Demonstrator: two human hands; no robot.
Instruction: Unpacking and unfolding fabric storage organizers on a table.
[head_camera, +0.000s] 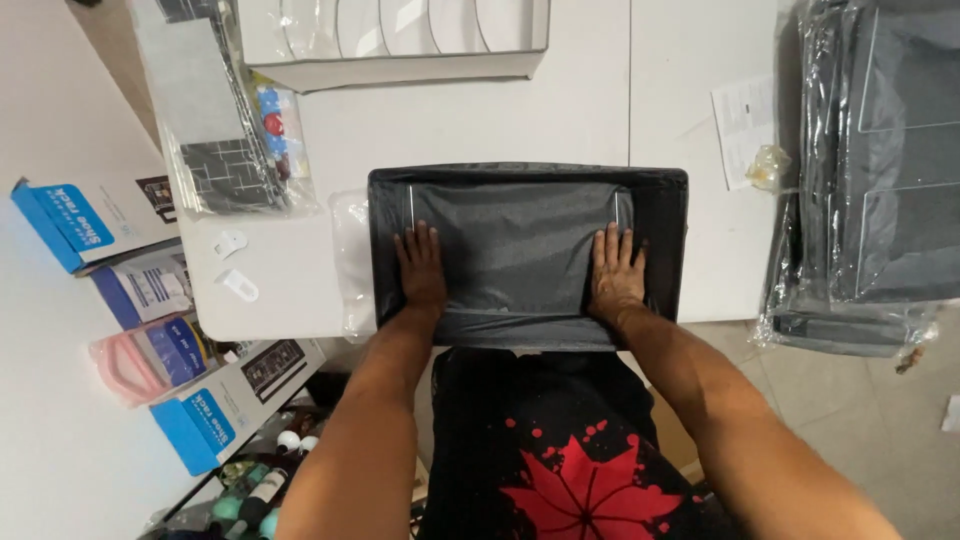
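A dark grey fabric storage box (665, 215) stands open on the white table (480, 120), at its near edge. Inside it lies a grey fabric-covered bottom panel (515, 250). My left hand (420, 268) presses flat on the panel's left side, fingers spread and pointing away from me. My right hand (615, 272) lies flat on the panel's right side in the same way. Neither hand grips anything. A clear plastic wrapper (350, 260) sticks out from under the box's left side.
A white cardboard box (400, 62) with plastic-wrapped items sits at the table's far edge. A clear bag with printed inserts (235, 150) lies far left. Stacked wrapped grey fabric boxes (870, 180) pile up on the right. Blue-and-white cartons (100, 215) lie on the floor at left.
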